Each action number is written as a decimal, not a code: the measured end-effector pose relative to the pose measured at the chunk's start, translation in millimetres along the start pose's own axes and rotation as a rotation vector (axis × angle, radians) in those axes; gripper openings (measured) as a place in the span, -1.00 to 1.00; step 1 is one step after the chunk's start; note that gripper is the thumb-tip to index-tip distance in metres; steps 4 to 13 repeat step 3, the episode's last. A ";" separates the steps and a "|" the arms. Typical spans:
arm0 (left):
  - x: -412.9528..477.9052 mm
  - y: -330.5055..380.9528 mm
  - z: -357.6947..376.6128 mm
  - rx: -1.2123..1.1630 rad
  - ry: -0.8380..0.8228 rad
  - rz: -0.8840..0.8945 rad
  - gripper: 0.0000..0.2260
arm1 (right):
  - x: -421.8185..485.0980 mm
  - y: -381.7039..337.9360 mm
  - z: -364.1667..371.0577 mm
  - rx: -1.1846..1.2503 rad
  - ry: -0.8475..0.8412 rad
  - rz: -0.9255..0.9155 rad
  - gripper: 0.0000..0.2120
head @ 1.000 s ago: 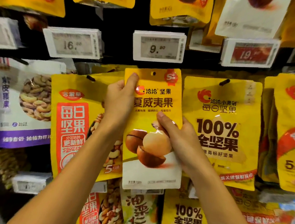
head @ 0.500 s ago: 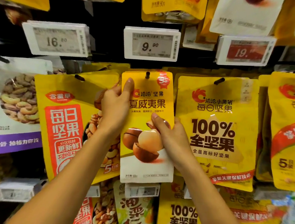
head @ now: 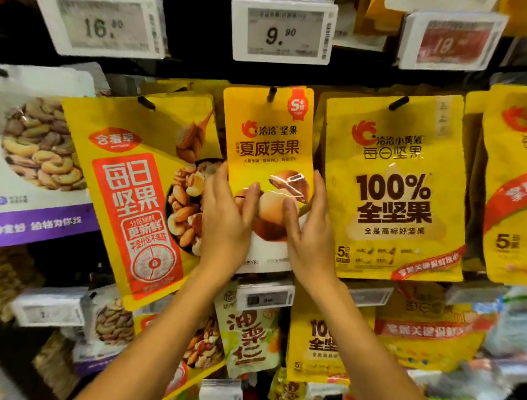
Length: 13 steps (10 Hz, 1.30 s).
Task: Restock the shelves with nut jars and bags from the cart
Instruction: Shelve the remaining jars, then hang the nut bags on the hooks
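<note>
Two bare forearms are reaching up from the bottom of the view toward the display. The left hand [head: 226, 219] is holding the lower left edge of a yellow nut bag [head: 266, 143], its grip pinching the bag with the thumb lying on the front and the fingers tucked behind the edge. The right hand [head: 313, 235] is holding the lower right edge, its grip pinching the bag between a thumb on the front and fingers running up the side. The nut bag is hanging upright on a black peg [head: 271, 93] that is passing through the hole at its top, in the middle of the row. Under the hands a small price tag [head: 264, 296] and a green and white bag [head: 248, 337] are showing. Just left of the nut bag a mixed nut bag [head: 130, 189] is hanging tilted, and just right a bag marked 100% [head: 392, 191] is hanging straight. Above the peg a tag reading 9.90 [head: 281, 30] is sitting, with a tag reading 16 [head: 99, 22] to its left.
</note>
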State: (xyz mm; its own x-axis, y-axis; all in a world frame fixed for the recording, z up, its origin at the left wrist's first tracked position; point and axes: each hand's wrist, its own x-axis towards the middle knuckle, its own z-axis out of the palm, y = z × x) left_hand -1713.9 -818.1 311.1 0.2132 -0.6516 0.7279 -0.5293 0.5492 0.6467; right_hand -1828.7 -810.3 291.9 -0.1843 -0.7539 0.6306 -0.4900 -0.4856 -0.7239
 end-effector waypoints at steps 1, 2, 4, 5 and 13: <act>-3.7 -1.7 -6.8 0.035 -0.060 -0.021 -0.57 | -2.4 -6.3 -0.1 -0.040 0.010 0.018 -0.41; -19.2 0.4 -21.8 0.061 -0.038 -0.026 -0.56 | -16.9 -11.5 -4.7 -0.091 0.013 0.015 -0.42; -51.8 9.6 -53.6 0.056 0.000 -0.110 -0.70 | -50.5 -16.2 -30.0 -0.075 0.073 -0.002 -0.55; -51.8 9.6 -53.6 0.056 0.000 -0.110 -0.70 | -50.5 -16.2 -30.0 -0.075 0.073 -0.002 -0.55; -51.8 9.6 -53.6 0.056 0.000 -0.110 -0.70 | -50.5 -16.2 -30.0 -0.075 0.073 -0.002 -0.55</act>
